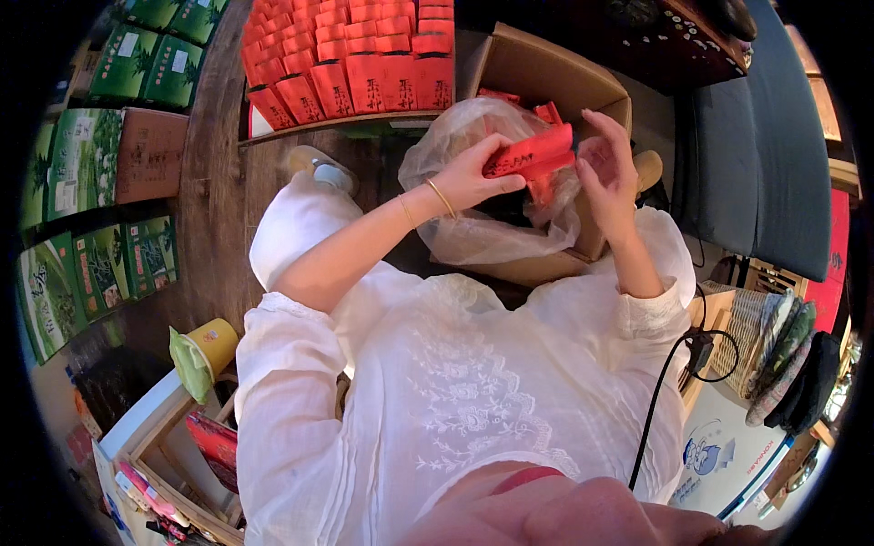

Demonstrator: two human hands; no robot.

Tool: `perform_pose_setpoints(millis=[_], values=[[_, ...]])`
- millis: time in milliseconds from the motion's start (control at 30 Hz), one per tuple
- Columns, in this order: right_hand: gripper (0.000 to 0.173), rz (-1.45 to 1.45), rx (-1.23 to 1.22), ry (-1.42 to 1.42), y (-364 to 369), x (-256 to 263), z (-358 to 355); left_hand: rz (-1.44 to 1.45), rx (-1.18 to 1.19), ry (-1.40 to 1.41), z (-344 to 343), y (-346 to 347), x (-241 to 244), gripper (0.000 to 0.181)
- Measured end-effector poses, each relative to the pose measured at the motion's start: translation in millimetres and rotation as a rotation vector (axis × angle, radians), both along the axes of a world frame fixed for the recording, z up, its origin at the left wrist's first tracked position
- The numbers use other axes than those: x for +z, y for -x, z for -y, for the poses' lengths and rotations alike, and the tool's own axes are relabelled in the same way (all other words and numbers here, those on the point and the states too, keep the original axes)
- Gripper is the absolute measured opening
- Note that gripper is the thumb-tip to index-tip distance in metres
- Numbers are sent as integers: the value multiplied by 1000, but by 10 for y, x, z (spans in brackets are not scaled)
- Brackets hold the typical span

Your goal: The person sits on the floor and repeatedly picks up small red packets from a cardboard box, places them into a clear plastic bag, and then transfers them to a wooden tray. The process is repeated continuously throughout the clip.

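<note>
My left hand grips red printed packets, fingers over the top and thumb below. These are held above a clear plastic bag, which lines an open cardboard box between my legs. Just right of the packets, my right hand is raised with its fingers apart, holding nothing that shows. More red packets lie inside the bag and box, partly hidden by the film and my hands. Beyond, a shallow tray holds rows of upright red packets with dark writing.
Green printed boxes and a brown carton stand at the left. Lower left is a yellow bin with a green liner. A dark padded bench, a wicker basket and a black cable are on the right.
</note>
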State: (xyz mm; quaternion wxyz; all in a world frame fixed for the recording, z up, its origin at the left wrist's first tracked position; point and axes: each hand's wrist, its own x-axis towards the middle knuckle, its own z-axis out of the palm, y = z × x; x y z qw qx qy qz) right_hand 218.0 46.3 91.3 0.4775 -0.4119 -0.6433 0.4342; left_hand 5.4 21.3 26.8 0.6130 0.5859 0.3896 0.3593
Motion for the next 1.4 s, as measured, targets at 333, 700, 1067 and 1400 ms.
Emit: perform_pose_setpoints(millis=[333,700,1067,1400], values=[[38,262,170,-215,-235,-175,62,-130,134,-111,-3,64,-72,56],[30,578,690,325,-402,-333,28,-412,-55,-469,6,-48,-248,47],[23,505,573,905,-95,-1551,-481,-663,178,-199,96,-31,-597,61],[28,992,587,484,-128,-4439,-39,-664,197,-129,55,35,-589,64]])
